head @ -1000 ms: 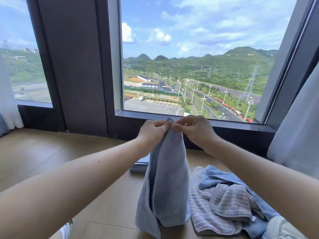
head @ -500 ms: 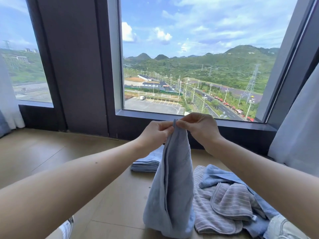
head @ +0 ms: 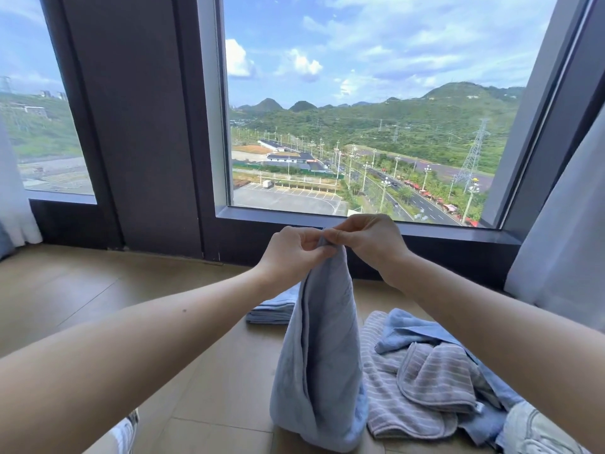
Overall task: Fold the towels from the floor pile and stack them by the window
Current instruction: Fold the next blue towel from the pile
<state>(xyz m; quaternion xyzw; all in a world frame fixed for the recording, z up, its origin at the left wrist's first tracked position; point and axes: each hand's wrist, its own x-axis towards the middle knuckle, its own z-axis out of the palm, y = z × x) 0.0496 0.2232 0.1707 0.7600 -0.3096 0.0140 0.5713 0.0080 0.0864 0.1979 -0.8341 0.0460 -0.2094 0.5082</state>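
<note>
Blue towel (head: pixel 322 355) hangs doubled from its top corners, hem touching the floor (head: pixel 98 306). Left hand (head: pixel 291 253) and right hand (head: pixel 370 240) each pinch a corner, fingers closed on the cloth. Risk: a slipped corner would undo the fold, and the hem could snag the unfolded pile (head: pixel 425 365) just beside it. Folded stack (head: pixel 273 309) lies behind, below the window (head: pixel 360 142). Open floor lies to the left.

The hanging towel (head: pixel 322 355) is plain pale blue; the folded stack (head: pixel 273 308) is the same blue; the striped towel (head: pixel 386 398) is grey with thin white lines; the crumpled towel (head: pixel 406 332) is brighter blue; the floor (head: pixel 98 290), tan wood.
</note>
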